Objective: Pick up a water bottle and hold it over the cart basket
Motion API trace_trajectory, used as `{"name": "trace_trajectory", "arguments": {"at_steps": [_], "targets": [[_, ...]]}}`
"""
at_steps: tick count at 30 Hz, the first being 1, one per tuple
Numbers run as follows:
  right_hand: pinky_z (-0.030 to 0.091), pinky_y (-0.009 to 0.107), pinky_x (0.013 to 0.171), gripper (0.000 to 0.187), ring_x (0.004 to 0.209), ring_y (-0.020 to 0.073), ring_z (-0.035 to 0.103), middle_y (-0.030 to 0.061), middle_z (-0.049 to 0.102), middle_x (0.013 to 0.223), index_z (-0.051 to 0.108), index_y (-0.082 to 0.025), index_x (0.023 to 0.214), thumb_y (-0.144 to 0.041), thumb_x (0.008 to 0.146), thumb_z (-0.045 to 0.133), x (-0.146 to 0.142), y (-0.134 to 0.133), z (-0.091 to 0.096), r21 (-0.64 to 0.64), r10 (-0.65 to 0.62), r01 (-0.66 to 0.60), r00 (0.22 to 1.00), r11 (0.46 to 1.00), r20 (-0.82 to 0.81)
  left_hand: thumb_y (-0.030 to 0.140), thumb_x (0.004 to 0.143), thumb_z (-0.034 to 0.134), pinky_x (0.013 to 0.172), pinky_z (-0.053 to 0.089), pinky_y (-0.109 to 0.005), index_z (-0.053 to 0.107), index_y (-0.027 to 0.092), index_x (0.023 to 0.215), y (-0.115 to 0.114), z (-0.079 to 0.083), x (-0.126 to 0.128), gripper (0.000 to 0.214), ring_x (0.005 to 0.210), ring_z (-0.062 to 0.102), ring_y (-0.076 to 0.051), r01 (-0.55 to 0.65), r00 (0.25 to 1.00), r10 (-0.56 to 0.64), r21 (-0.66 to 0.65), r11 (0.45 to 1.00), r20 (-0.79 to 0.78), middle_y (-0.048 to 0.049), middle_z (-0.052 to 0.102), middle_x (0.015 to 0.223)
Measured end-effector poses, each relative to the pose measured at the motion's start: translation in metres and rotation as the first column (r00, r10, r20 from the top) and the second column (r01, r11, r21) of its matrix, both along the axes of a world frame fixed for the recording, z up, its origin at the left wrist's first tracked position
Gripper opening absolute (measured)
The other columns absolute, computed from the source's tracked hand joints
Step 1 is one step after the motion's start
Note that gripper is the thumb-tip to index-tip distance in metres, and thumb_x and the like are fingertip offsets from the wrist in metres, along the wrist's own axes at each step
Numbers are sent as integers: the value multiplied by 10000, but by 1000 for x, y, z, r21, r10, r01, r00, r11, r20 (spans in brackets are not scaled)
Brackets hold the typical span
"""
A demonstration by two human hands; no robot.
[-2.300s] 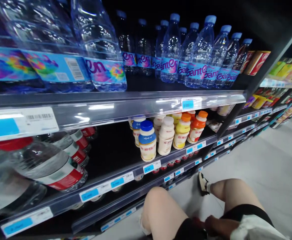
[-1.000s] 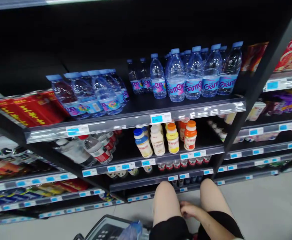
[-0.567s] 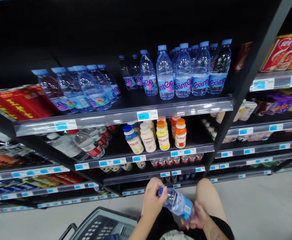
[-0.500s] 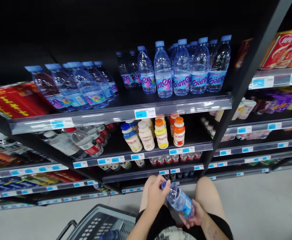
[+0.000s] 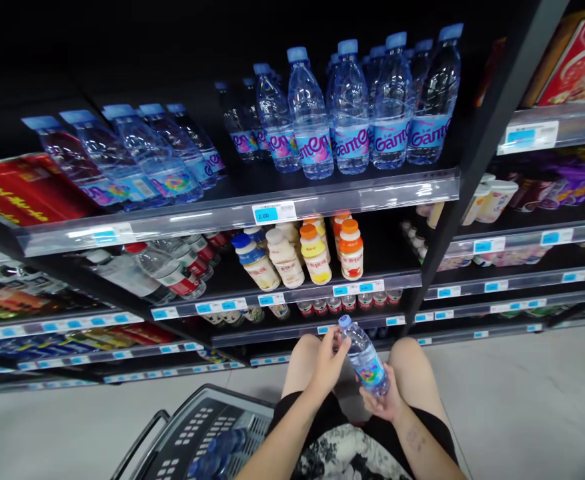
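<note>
I hold a small clear water bottle (image 5: 365,357) with a blue cap and a blue-pink label above my knees. My right hand (image 5: 383,399) grips its lower end from beneath. My left hand (image 5: 328,363) rests against its neck, fingers by the cap. The bottle leans, cap up and to the left, toward the shelves. More bottles of the same kind (image 5: 347,113) stand in rows on the shelf (image 5: 282,207) above.
A grey shopping basket (image 5: 207,433) sits on the floor at my lower left, with blue bottles inside. Small yogurt drinks (image 5: 302,250) fill the shelf below the water. Red-labelled water bottles (image 5: 167,270) lie left of them. Grey floor (image 5: 522,400) opens to the right.
My view pulled back from the shelf. My right hand was resting on my knee; both hands now hold a water bottle, raised and tipped more upright.
</note>
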State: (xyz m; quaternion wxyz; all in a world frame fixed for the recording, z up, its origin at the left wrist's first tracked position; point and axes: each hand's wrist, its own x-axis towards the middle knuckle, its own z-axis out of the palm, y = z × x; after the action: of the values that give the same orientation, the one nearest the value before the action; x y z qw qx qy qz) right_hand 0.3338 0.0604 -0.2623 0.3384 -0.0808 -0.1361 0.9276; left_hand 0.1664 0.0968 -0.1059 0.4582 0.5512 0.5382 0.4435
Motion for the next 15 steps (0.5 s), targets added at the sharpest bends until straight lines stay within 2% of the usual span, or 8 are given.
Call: {"name": "trace_trajectory", "arguments": {"at_steps": [2,4,6,8,11,15], "targets": [[195,146,318,846,286,52,197,-35,484,434,757,-129,1019,-893,694,595,0,-1,0,6,3,-2,1000,1000,-14,579,961,557,925,500,-398,566,195,1231,-12,-10,9,470,974,604,-236,40,999,-40,-16,999,-6,-84,632,1106],[163,133,308,830,275,42,135,-57,416,390,740,-143,905,-923,674,580,-1,-2,-4,18,4,-3,1000,1000,-26,555,988,532,970,505,-434,538,196,1275,-27,-21,16,459,1050,618,-258,111,993,-112,-20,994,-42,-110,638,1202],[117,122,302,831,263,32,69,-79,331,345,701,-148,806,-952,644,571,-2,-3,-12,35,-11,12,999,999,-33,523,957,607,1051,480,-471,478,192,1368,-40,-31,23,543,1182,601,-292,179,977,-180,-13,984,-118,-138,620,1304],[66,118,298,844,258,25,19,-90,293,335,677,-151,790,-971,626,558,-3,-3,-20,51,-37,39,999,998,-36,468,880,715,1142,422,-497,407,179,1447,-52,-38,28,708,1315,540,-325,223,957,-220,-8,975,-191,-165,562,1422],[2,115,306,847,275,11,-24,-93,315,377,662,-154,819,-972,630,546,-6,-1,-30,69,-62,65,997,996,-41,384,800,765,1201,371,-502,367,175,1481,-60,-39,36,815,1405,476,-342,225,947,-227,-31,974,-226,-172,501,1507],[-14,118,324,812,276,13,-37,-95,239,365,528,-177,647,-983,699,439,-11,1,-32,109,-66,77,993,991,-101,341,779,756,1175,406,-491,332,181,1481,-60,-30,41,835,1368,524,-330,177,953,-192,-85,981,-236,-166,551,1464]]}}
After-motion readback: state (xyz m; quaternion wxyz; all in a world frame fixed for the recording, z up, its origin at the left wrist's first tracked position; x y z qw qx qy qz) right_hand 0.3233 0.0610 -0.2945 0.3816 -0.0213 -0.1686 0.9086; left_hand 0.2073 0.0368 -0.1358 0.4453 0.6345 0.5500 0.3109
